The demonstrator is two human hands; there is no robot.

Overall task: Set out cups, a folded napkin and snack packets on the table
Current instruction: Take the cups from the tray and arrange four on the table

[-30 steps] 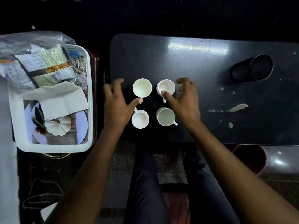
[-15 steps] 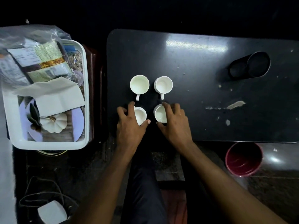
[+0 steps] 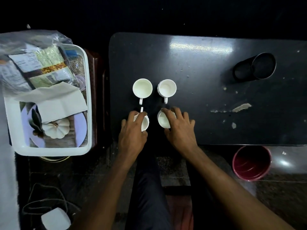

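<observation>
Four white cups sit in a two-by-two block on the dark counter (image 3: 207,80). Left hand (image 3: 132,130) curls around the near-left cup (image 3: 145,123); right hand (image 3: 180,126) lies over the near-right cup (image 3: 162,120), fingers loosely bent. Napkin (image 3: 61,102) and snack packets (image 3: 44,67) wait in the white tray (image 3: 89,97) alongside: cups appear done, rest pending. Counter scuffed, chipped. Room dim; red bucket (image 3: 251,163) on floor.

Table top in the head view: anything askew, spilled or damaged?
Yes. The black table is chipped, with a pale scrape and flecks right of the cups. A black tumbler lies on its side at far right. The near-left cup, under the left hand, looks tilted.
</observation>
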